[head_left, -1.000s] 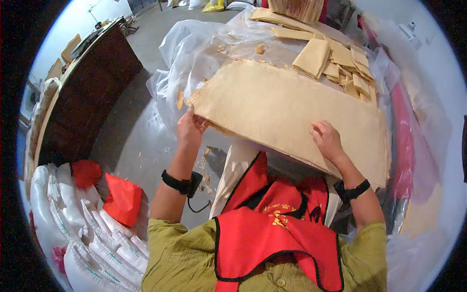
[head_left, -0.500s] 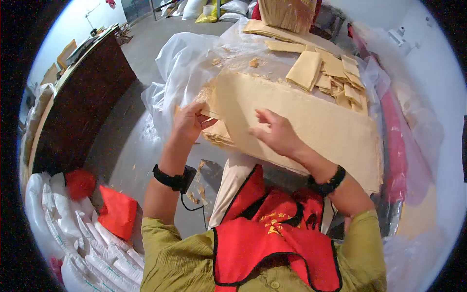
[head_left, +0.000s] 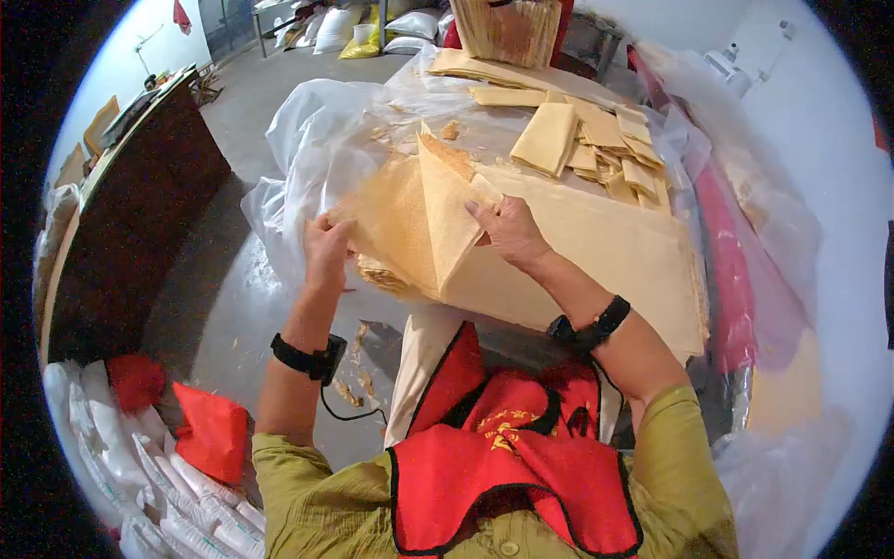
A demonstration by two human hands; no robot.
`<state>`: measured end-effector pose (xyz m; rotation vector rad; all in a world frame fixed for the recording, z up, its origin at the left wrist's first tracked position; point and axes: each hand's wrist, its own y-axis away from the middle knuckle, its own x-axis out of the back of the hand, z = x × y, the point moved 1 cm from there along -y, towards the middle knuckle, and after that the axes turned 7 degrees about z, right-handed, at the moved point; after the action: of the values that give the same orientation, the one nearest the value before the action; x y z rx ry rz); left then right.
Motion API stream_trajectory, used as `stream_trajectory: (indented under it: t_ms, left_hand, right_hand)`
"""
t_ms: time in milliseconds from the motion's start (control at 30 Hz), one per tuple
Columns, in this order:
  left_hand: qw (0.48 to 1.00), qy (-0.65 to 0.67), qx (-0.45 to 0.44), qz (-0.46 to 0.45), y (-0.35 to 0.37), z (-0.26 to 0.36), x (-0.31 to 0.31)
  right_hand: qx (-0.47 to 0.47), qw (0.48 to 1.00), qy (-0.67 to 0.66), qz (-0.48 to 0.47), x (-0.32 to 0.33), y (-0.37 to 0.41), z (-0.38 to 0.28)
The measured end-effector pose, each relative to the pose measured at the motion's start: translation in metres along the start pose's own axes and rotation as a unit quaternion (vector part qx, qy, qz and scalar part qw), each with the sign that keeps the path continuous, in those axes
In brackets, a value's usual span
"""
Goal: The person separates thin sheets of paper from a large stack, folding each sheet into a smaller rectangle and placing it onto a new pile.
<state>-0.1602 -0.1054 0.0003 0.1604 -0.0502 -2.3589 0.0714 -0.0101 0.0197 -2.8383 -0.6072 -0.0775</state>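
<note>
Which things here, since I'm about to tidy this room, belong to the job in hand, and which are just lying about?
Job in hand:
- tan sheet, lifted in the right hand
- tan stack beneath it
- folded pieces, probably

Lying about, it seems:
- white sacks
- bright red item by them
- floor scraps

Both hands pinched and raised in front

The left forearm (head_left: 305, 321) runs nearly straight ahead from its sleeve, bare, and the left hand (head_left: 328, 250) sits at its end with the fingers (head_left: 343, 229) bent inward in a pinch. The right elbow is bent out to the side; the right forearm (head_left: 570, 289) slants inward across the front of the body. The right hand (head_left: 512, 231) is closed in a grip, its thumb (head_left: 479, 213) lying uppermost and pointing toward the left hand. The two hands are apart, at nearly the same height.
</note>
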Motion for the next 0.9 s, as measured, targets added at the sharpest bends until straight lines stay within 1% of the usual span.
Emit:
stream_trajectory:
  t_ms: [33, 67, 100, 133, 167, 200, 267, 333, 367, 400, 467, 500, 600, 700, 800, 833, 867, 900]
  left_hand:
    - [0.989, -0.068, -0.125, 0.023, -0.001, -0.004, 0.000]
    - [0.943, -0.154, -0.283, 0.085, 0.002, -0.007, 0.001]
    - [0.860, -0.234, -0.431, 0.143, 0.023, 0.010, -0.008]
    - [0.743, -0.306, -0.561, 0.197, 0.045, 0.025, -0.018]
    - [0.802, -0.293, -0.510, 0.103, 0.062, 0.033, -0.028]
    - [0.848, -0.277, -0.451, 0.010, 0.076, 0.036, -0.039]
    - [0.883, -0.214, -0.406, -0.094, 0.080, 0.024, -0.057]
    - [0.936, -0.131, -0.257, -0.200, 0.084, 0.023, -0.070]
    - [0.946, -0.086, -0.244, -0.196, 0.074, -0.001, -0.076]
    - [0.951, -0.066, -0.230, -0.195, 0.074, -0.002, -0.077]
    - [0.961, -0.023, -0.200, -0.188, 0.073, -0.005, -0.079]
    - [0.966, -0.015, -0.194, -0.167, 0.070, -0.010, -0.079]
    - [0.975, -0.014, -0.179, -0.129, 0.054, -0.021, -0.079]
    - [0.968, -0.095, -0.223, -0.068, 0.049, -0.023, -0.076]
    - [0.948, -0.107, -0.299, 0.012, 0.056, -0.023, -0.075]
    - [0.943, -0.136, -0.304, 0.008, 0.048, -0.025, -0.068]
    - [0.933, -0.230, -0.275, 0.026, 0.029, -0.040, -0.058]
    - [0.968, -0.088, -0.232, 0.022, 0.027, -0.038, -0.056]
  right_hand:
    - [0.012, 1.000, 0.009, 0.002, 0.002, 0.000, 0.004]
    - [0.024, 1.000, 0.019, 0.002, 0.004, -0.002, 0.011]
    - [0.037, 0.999, 0.028, 0.003, 0.006, -0.004, 0.015]
    - [0.011, 1.000, 0.011, -0.001, 0.004, -0.002, 0.011]
    - [-0.017, 1.000, -0.007, -0.005, 0.001, 0.002, 0.003]
    - [-0.045, 0.999, -0.025, -0.012, -0.004, 0.007, -0.004]
    - [-0.050, 0.998, -0.029, -0.024, -0.010, 0.012, -0.019]
    - [-0.062, 0.997, -0.042, -0.020, -0.011, 0.014, -0.026]
    - [-0.074, 0.996, -0.054, -0.012, -0.011, 0.015, -0.027]
    - [-0.087, 0.994, -0.065, -0.003, -0.010, 0.016, -0.027]
    - [-0.122, 0.986, -0.109, -0.029, -0.004, 0.014, -0.024]
    - [-0.140, 0.980, -0.132, -0.044, -0.003, 0.013, -0.021]
    - [-0.116, 0.992, -0.036, -0.027, -0.010, 0.010, -0.012]
    - [-0.115, 0.992, -0.031, -0.032, -0.012, 0.016, -0.017]
    - [-0.080, 0.997, 0.013, -0.020, -0.008, 0.015, -0.012]
    - [-0.050, 0.998, 0.037, 0.004, -0.003, 0.015, -0.008]
    - [-0.020, 0.997, 0.063, 0.029, 0.004, 0.015, -0.005]
    - [0.008, 0.994, 0.090, 0.057, 0.012, 0.018, -0.002]
